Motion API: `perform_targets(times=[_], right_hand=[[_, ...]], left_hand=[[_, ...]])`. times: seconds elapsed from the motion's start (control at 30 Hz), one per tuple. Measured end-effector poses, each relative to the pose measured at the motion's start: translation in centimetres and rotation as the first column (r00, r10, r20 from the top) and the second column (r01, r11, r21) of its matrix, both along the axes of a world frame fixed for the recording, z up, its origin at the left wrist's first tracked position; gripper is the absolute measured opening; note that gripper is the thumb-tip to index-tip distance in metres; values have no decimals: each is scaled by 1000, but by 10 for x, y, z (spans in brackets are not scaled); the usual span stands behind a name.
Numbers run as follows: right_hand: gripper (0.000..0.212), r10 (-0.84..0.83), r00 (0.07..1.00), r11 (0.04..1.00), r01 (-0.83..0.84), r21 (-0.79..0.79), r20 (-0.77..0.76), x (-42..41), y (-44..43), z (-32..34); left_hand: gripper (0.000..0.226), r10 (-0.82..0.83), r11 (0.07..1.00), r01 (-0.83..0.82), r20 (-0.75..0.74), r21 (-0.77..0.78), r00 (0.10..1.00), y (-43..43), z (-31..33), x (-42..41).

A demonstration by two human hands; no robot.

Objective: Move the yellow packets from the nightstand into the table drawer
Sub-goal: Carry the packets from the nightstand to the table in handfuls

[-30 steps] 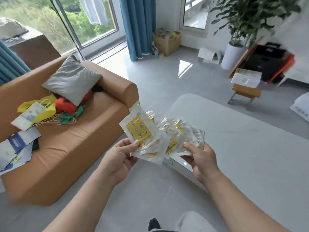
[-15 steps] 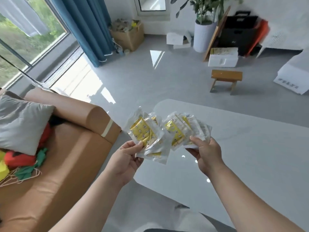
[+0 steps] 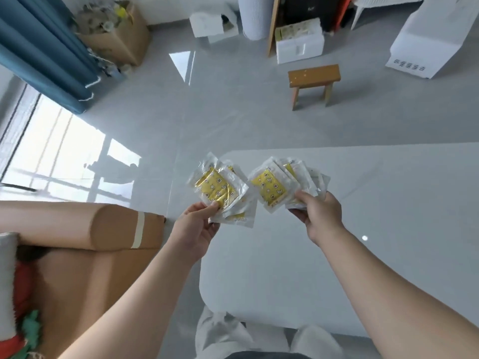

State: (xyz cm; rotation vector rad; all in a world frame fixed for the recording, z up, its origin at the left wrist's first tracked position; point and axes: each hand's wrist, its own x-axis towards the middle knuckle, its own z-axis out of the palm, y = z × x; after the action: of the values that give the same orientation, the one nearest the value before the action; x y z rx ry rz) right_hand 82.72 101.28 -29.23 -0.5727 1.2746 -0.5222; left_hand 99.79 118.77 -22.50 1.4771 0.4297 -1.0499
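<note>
My left hand [image 3: 195, 225] pinches a fanned bunch of yellow packets [image 3: 216, 189] in clear wrappers, thumb on top. My right hand [image 3: 320, 213] grips a second fan of yellow packets [image 3: 272, 189] the same way. Both bunches hang in the air above the near left corner of the grey table [image 3: 363, 229]. The two bunches sit side by side, almost touching. No drawer and no nightstand can be seen in the head view.
A tan sofa arm [image 3: 77, 226] stands left of the table. On the glossy floor beyond are a small wooden stool [image 3: 313, 79], white boxes [image 3: 299, 46], a cardboard box [image 3: 116, 37] and a blue curtain [image 3: 44, 53]. My knees [image 3: 259, 338] show below the table edge.
The view has swung right and down, from the sofa toward the table. The table now lies under my hands. Both hands still hold their packets, now slightly further apart.
</note>
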Motion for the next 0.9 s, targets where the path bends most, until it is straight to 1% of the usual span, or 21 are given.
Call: perform_targets(times=[0.07, 0.17, 0.3, 0.37, 0.47, 0.5, 0.57, 0.7, 0.83, 0.87, 0.9], right_hand=[[29, -76, 996, 997, 76, 3, -49, 11, -4, -19], [28, -184, 979, 983, 185, 15, -84, 30, -11, -51], [28, -256, 959, 965, 261, 26, -123, 52, -22, -101], [30, -252, 959, 965, 258, 34, -132, 56, -25, -128], [31, -227, 965, 971, 235, 49, -128, 60, -25, -164], [31, -227, 966, 970, 236, 60, -126, 62, -26, -176], [29, -214, 968, 970, 227, 86, -132, 65, -26, -195], [28, -141, 982, 983, 154, 102, -124, 73, -31, -224], [26, -97, 988, 987, 110, 115, -118, 84, -45, -243], [26, -81, 990, 989, 94, 113, -115, 87, -49, -246], [25, -61, 992, 991, 74, 108, -114, 91, -53, -248]], left_hand=[[21, -36, 999, 37, -40, 30, 999, -14, -29, 28], [23, -74, 994, 81, -97, 72, 993, -36, -81, 73], [24, -131, 974, 146, -92, 174, 987, -72, -163, 124], [23, -137, 963, 155, -97, 219, 986, -88, -203, 139], [30, -144, 950, 168, -107, 263, 984, -104, -259, 148], [27, -155, 943, 179, -105, 280, 982, -108, -275, 149], [22, -164, 928, 184, -89, 323, 982, -116, -302, 150], [24, -209, 899, 219, -67, 380, 976, -130, -344, 146], [23, -314, 816, 271, -3, 510, 950, -140, -371, 141], [21, -378, 778, 299, 31, 552, 925, -142, -373, 141], [18, -476, 721, 340, 74, 604, 876, -143, -376, 142]])
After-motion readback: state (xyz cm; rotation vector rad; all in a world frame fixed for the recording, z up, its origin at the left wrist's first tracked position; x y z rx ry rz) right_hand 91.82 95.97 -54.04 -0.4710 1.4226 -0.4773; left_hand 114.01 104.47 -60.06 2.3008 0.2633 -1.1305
